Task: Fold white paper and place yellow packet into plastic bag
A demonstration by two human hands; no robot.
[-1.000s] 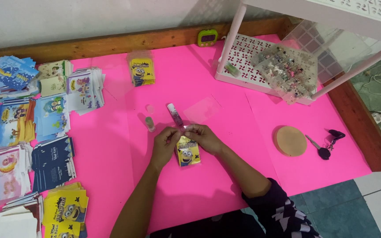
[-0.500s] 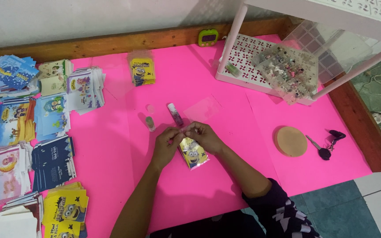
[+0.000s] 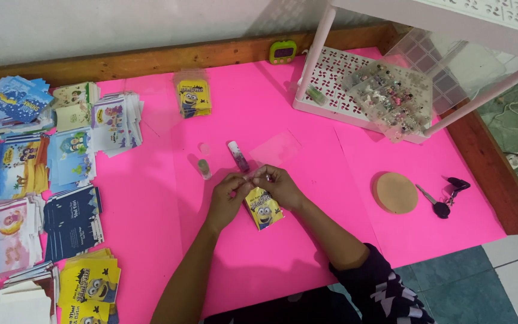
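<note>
Yellow cartoon-printed packet (image 3: 264,209) sits near the middle of the pink sheet (image 3: 151,198), tilted, its top edge pinched by both hands. Left hand (image 3: 228,201) and right hand (image 3: 278,185) meet fingertip to fingertip, fingers closed on it. Glue stick (image 3: 238,156) lies just beyond.

Small yellow card packet (image 3: 264,210) with a cartoon print, in a clear sleeve, tilted slightly with its top edge pinched between both hands' fingertips. Lower end rests on the pink sheet (image 3: 283,264), mid-table, just below a small glue tube (image 3: 238,157).
</note>
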